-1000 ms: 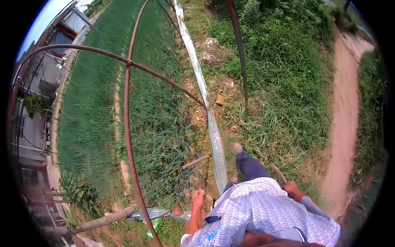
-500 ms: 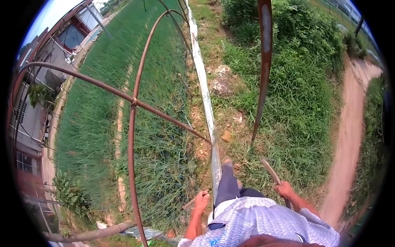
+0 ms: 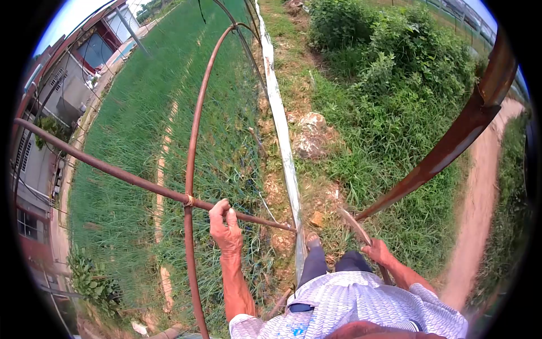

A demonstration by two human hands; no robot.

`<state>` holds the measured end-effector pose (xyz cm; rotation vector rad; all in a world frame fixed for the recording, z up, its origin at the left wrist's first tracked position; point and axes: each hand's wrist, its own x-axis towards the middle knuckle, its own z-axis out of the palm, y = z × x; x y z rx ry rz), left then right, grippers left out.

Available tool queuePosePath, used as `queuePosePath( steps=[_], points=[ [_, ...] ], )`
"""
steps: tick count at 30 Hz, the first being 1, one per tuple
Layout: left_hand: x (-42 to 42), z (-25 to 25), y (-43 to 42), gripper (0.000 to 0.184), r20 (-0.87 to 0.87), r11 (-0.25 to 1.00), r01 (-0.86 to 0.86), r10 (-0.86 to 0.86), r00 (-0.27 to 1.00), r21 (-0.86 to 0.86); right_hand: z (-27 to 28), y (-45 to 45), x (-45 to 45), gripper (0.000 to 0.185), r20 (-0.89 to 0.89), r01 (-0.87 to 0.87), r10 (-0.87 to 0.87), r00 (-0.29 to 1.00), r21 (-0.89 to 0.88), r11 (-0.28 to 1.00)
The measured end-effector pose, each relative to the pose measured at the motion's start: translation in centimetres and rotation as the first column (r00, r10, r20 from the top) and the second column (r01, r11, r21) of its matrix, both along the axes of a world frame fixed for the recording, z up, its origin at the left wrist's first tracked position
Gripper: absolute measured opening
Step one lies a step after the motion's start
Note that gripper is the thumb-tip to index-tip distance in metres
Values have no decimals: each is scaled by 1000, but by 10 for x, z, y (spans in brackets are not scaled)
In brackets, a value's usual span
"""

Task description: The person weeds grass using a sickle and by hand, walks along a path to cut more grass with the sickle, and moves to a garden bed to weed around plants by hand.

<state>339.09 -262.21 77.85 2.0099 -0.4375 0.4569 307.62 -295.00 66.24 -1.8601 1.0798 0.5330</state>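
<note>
My left hand [image 3: 226,227] is raised to a rusty pipe [image 3: 248,217] of a frame, with its fingers curled around the pipe just right of a tied joint. The far side of that grip is hidden. My right hand [image 3: 379,252] is closed on a curved sickle-like tool [image 3: 354,226], whose blade end points up and forward from the fist while its lower end shows below it. A short brown stick [image 3: 280,303] sticks out at my left hip; what holds it is hidden.
An upright curved pipe [image 3: 195,130] crosses the left pipe. A thick rusty bar [image 3: 429,169] slants across the right. White plastic sheeting [image 3: 276,101] edges the green crop [image 3: 141,130]. A rock [image 3: 310,135] and a yellowish stone [image 3: 317,218] lie ahead, with a dirt track [image 3: 477,198] farther right.
My left hand has risen from beside my hip to the pipe and closed around it. My right hand still holds the curved tool. The view has shifted, and the right-hand bar now slants.
</note>
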Motion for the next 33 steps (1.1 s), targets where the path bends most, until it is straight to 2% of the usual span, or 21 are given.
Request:
queuePosePath(
  steps=[2,3,4,6,7,10,12,14,15,16,18,20,22,23,24,25,26,28,30,31,33],
  points=[
    [36,15,-4,22,225,994,-22,-3,974,107,19,-1,37,32,186,-23,33,982,-55,998],
    [52,16,-1,23,287,982,-65,11,958,179,1,-9,46,33,167,-8,9,986,-4,1000],
    [64,21,-2,23,287,982,-68,14,958,179,6,-12,62,33,167,-11,12,986,-4,1000],
    [80,32,-4,29,335,943,-171,69,940,287,20,-16,94,36,188,68,-77,979,56,996],
    [88,32,-3,31,318,931,-199,98,943,306,-4,-28,103,41,163,7,6,987,-79,997],
    [112,30,-4,33,321,876,-292,169,932,384,-25,-49,152,46,65,-67,84,994,-236,970],
    [129,20,-4,40,297,863,-289,172,939,415,-40,-60,186,44,28,-68,80,996,-288,955],
    [142,13,-9,49,258,803,-362,266,929,474,-57,-66,215,42,0,-68,73,997,-338,939],
    [147,9,-11,59,195,771,-362,306,932,524,-65,-71,227,39,-17,-11,5,1000,-363,932],
    [154,6,-14,59,207,772,-364,299,932,522,-73,-77,239,37,-33,47,-64,997,-390,920],
    [166,-1,-19,62,114,727,-404,415,903,555,-88,-92,258,35,-51,63,-90,995,-391,918],
    [183,-6,-19,65,123,675,-428,451,884,601,-101,-111,278,35,-137,58,-121,983,-392,918],
    [198,-9,-21,62,85,600,-430,515,853,674,-124,-133,288,35,-127,70,-130,983,-391,918],
    [203,-9,-26,59,87,549,-448,560,824,706,-144,-146,290,35,-138,98,-154,978,-345,933],
    [213,-10,-32,59,89,548,-448,559,824,706,-158,-158,302,35,-145,130,-180,973,-300,945],
    [220,-9,-36,53,99,505,-468,596,797,725,-152,-165,309,34,-100,74,-119,988,-370,926],
    [230,-9,-40,48,115,464,-490,629,769,738,-155,-174,317,34,-94,83,-125,988,-363,928],
    [247,-12,-37,39,-45,468,-524,775,631,711,-154,-197,329,38,-184,103,-158,970,-280,955],
    [249,-14,-43,37,67,362,-559,794,605,746,-157,-216,335,35,-213,105,-148,966,-201,974],
    [255,-3,-55,37,72,362,-564,793,605,742,-167,-227,335,35,-206,107,-148,967,-200,974],
    [260,20,-74,38,-94,326,-423,870,483,846,-193,-244,328,36,-172,-15,-34,984,-276,961]
  ],
)
